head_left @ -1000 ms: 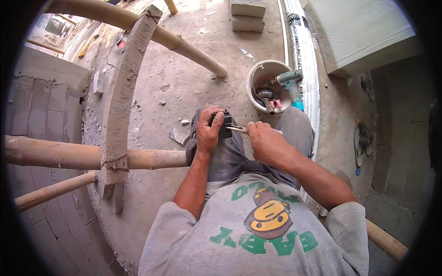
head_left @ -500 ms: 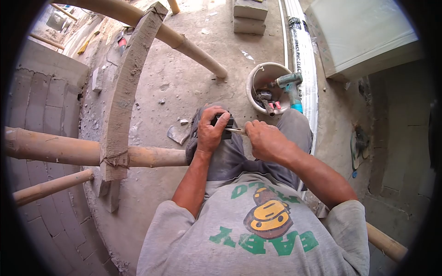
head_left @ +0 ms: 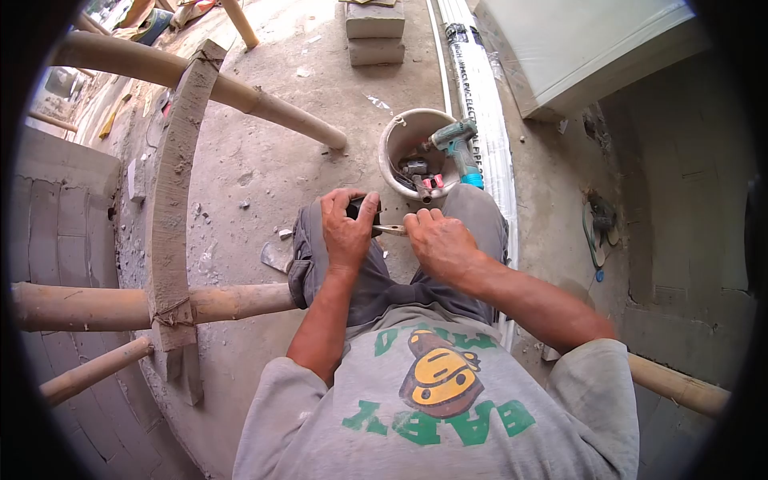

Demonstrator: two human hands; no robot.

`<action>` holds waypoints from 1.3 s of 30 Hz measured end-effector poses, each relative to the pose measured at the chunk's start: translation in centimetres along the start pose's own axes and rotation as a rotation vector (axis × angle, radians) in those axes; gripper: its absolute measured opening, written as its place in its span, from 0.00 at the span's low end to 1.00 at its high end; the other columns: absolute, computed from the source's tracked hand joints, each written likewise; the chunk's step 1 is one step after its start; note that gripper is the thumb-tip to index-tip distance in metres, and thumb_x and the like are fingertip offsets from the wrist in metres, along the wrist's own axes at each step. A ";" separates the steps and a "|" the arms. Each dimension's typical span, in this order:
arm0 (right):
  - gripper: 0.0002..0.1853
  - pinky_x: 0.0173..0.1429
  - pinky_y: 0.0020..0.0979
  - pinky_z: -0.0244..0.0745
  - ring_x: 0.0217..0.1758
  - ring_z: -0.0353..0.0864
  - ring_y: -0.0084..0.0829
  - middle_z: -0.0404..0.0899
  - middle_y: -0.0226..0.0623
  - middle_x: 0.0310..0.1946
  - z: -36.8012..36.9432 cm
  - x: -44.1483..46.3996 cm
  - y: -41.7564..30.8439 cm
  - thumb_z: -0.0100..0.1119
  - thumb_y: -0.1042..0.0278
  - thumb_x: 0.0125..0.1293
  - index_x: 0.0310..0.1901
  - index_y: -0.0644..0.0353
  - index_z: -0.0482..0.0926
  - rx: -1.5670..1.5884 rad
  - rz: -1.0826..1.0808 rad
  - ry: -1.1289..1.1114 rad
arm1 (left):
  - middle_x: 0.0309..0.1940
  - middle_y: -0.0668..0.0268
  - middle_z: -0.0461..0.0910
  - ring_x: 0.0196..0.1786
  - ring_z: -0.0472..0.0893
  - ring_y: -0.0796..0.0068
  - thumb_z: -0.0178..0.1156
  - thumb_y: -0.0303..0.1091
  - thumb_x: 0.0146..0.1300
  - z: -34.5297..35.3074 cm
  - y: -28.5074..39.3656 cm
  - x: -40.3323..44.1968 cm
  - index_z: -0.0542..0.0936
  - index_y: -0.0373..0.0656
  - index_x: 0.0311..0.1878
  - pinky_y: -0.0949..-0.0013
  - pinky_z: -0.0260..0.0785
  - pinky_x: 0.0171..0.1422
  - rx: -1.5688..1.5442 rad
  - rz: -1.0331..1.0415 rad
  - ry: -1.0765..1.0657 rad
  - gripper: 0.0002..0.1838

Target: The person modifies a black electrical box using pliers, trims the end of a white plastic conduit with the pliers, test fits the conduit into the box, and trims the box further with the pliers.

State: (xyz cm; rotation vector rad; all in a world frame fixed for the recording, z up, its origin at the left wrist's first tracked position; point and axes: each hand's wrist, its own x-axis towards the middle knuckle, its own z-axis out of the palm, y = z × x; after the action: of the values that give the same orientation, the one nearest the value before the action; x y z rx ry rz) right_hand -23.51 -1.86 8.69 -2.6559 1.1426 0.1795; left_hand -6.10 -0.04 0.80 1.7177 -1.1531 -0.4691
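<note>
My left hand (head_left: 347, 232) is closed around a small black box-like piece (head_left: 378, 217), held above my left thigh with the thumb on its near side. Much of the piece is hidden by the fingers. My right hand (head_left: 442, 244) grips what look like metal pliers (head_left: 390, 230), whose handles are out of sight in the fist. Their tip points left and meets the black piece at its lower right edge. Just beyond my hands stands a pale bucket (head_left: 386, 156) with a teal cordless drill (head_left: 458, 150) resting at its right rim and several hand tools inside.
Bamboo poles (head_left: 280, 120) and an upright wooden plank (head_left: 172, 184) stand at left. Wrapped white PVC pipes (head_left: 480, 104) run along the floor beside the bucket. Concrete blocks (head_left: 375, 22) sit farther back, and a large pale panel (head_left: 584, 48) is at upper right.
The view has shifted, so the surroundings sit farther left. Both hands keep their hold, and the pliers remain against the black piece, which now shows less between the fingers.
</note>
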 end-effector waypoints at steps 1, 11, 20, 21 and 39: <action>0.11 0.48 0.41 0.80 0.46 0.82 0.45 0.80 0.47 0.40 0.3 -0.6 0.3 0.57 0.75 0.59 0.44 0.64 0.74 0.092 0.026 0.008 | 0.43 0.55 0.78 0.49 0.78 0.58 0.70 0.46 0.62 0.1 -0.4 0.2 0.83 0.43 0.40 0.61 0.70 0.55 -0.104 -0.088 -0.012 0.15; 0.20 0.48 0.47 0.75 0.44 0.80 0.58 0.80 0.52 0.37 3.9 -6.5 4.6 0.51 0.83 0.57 0.54 0.63 0.71 0.792 0.195 0.280 | 0.40 0.65 0.82 0.36 0.81 0.80 0.56 0.56 0.73 -0.9 0.1 0.3 0.76 0.39 0.50 0.74 0.77 0.42 -0.845 -0.478 -0.224 0.25; 0.15 0.54 0.36 0.78 0.48 0.87 0.43 0.86 0.47 0.42 6.2 -8.1 6.8 0.61 0.76 0.61 0.50 0.64 0.77 1.097 0.418 0.400 | 0.39 0.63 0.83 0.38 0.84 0.75 0.58 0.62 0.68 1.6 -1.2 -1.0 0.76 0.36 0.56 0.67 0.80 0.49 -1.000 -0.667 -0.306 0.34; 0.14 0.55 0.35 0.78 0.48 0.87 0.42 0.86 0.45 0.42 6.6 -8.4 7.4 0.62 0.75 0.61 0.49 0.65 0.78 1.152 0.449 0.438 | 0.40 0.62 0.84 0.39 0.84 0.74 0.58 0.63 0.68 1.5 -1.6 -1.3 0.78 0.35 0.55 0.67 0.80 0.50 -0.960 -0.663 -0.327 0.34; 0.14 0.52 0.35 0.78 0.47 0.88 0.39 0.87 0.48 0.41 29.4 -16.4 16.7 0.63 0.65 0.57 0.45 0.55 0.87 1.264 1.219 0.114 | 0.42 0.65 0.83 0.44 0.80 0.79 0.66 0.56 0.65 6.0 -0.2 -6.1 0.78 0.35 0.61 0.75 0.72 0.51 -0.072 -0.462 -0.783 0.34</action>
State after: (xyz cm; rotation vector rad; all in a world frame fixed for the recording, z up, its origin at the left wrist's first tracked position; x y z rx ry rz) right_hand -47.38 6.41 -19.12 -0.7314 1.8521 -0.3768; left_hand -13.37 2.16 -3.23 1.7794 -1.2207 -1.5480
